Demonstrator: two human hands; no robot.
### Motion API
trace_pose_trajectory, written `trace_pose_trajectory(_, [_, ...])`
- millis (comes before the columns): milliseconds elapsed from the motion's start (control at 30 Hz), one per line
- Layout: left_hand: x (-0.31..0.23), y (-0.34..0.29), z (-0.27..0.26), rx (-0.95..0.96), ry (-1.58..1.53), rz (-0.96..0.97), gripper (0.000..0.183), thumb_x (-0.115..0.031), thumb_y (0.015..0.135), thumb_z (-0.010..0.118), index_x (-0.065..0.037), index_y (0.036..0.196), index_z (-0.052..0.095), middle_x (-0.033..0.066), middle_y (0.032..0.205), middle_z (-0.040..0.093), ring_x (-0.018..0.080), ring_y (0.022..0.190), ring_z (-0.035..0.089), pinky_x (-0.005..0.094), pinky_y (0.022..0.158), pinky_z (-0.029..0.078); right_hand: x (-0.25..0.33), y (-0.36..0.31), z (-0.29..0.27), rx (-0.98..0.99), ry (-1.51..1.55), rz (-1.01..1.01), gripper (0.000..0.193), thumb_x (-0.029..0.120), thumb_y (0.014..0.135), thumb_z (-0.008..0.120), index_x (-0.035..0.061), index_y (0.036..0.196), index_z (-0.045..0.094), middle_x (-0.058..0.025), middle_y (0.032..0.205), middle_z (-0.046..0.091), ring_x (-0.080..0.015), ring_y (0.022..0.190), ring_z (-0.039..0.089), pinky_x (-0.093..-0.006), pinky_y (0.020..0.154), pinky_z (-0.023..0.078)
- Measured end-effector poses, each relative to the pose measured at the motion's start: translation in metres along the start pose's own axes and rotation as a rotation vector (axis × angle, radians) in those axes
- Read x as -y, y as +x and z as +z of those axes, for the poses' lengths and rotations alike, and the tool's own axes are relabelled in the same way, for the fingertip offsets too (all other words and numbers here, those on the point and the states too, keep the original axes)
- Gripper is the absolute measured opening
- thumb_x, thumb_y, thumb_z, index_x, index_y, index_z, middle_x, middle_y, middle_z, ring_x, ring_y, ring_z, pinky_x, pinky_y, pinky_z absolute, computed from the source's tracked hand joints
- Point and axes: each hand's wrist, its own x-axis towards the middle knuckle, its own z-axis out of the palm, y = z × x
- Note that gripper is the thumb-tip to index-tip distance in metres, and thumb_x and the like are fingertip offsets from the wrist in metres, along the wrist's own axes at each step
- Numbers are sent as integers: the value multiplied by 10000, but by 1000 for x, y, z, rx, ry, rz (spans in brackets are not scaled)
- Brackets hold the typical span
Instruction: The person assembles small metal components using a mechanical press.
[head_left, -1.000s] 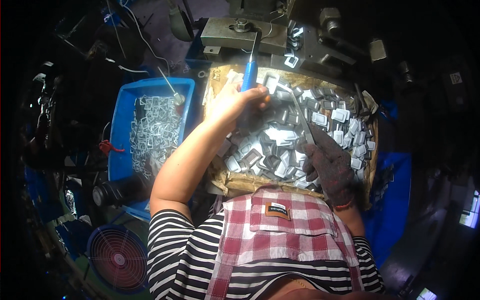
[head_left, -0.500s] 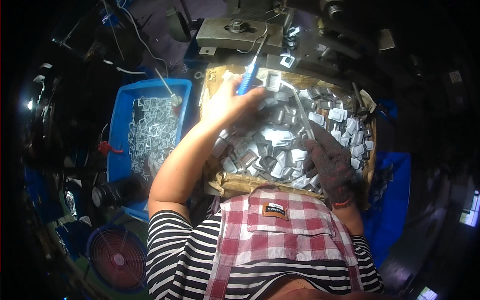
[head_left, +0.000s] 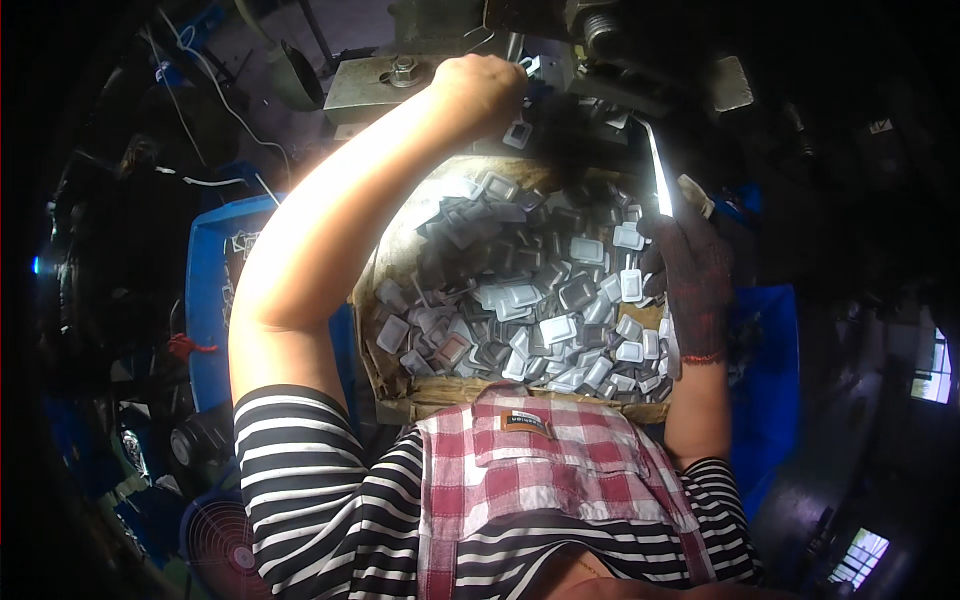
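My bare left hand (head_left: 480, 92) is closed in a fist at the metal press at the far side, beyond the box of parts. Its fingers face away, so what they hold is hidden. My right hand (head_left: 692, 262), in a dark knit glove, grips a pair of bent-tip metal tweezers (head_left: 661, 178) over the box's right side. The tip points away from me toward the machine; I cannot tell whether it touches anything. Below both hands, small grey metal trays (head_left: 558, 329), shallow and rectangular, lie heaped in a paper-lined box (head_left: 470, 388).
A bolted steel block (head_left: 350, 92) belongs to the press, with a threaded part (head_left: 603, 35) to its right. Loose metal pieces (head_left: 517, 134) lie by it. A blue bin (head_left: 207, 290) stands left, partly behind my arm, another blue bin (head_left: 765, 390) right. A fan (head_left: 235, 555) sits lower left.
My left hand has gone from the box up to the press; the blue-handled tool it held no longer shows. My right hand has moved forward and right with the tweezers. The view has shifted.
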Motion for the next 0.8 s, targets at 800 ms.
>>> trace_pose_trajectory(800, [38, -90, 94, -367, -631, -229, 296, -140, 786, 758, -23, 1047, 682, 173, 852, 708, 274, 798, 695, 385, 728, 546, 1, -12, 5, -15, -101, 54, 365, 146, 933, 621, 101, 1295, 634, -28, 783, 647, -84, 632, 590, -252, 555, 517])
